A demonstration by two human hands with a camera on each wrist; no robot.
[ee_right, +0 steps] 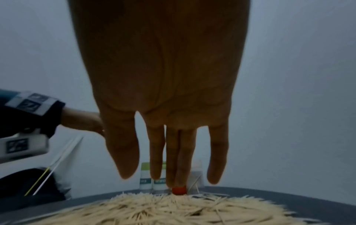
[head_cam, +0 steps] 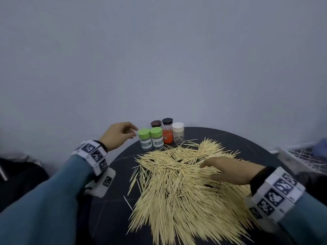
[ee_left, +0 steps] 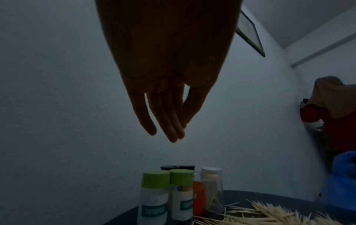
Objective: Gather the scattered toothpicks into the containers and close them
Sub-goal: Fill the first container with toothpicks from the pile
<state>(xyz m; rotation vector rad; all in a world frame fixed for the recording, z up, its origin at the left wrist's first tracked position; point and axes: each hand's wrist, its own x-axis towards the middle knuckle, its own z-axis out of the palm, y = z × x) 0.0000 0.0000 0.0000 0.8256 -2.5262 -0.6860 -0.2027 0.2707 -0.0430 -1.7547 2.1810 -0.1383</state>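
Note:
A big heap of pale toothpicks (head_cam: 178,184) covers the round black table (head_cam: 113,214). At its far edge stand two green-capped jars (head_cam: 146,139) (head_cam: 156,137), an orange jar (head_cam: 167,133), a clear jar with a white cap (head_cam: 178,133) and one brown-capped jar (head_cam: 156,123) behind. All caps are on. My left hand (head_cam: 120,133) hovers just left of the green jars, fingers loosely bent, holding nothing; in the left wrist view my left hand (ee_left: 169,134) hangs above the jars (ee_left: 154,196). My right hand (head_cam: 228,169) lies flat over the heap, fingers straight (ee_right: 173,175).
A grey wall stands close behind the table. A white wire rack (head_cam: 304,156) sits off the table's right side, with blue and red items there. Dark objects lie on the floor at the left.

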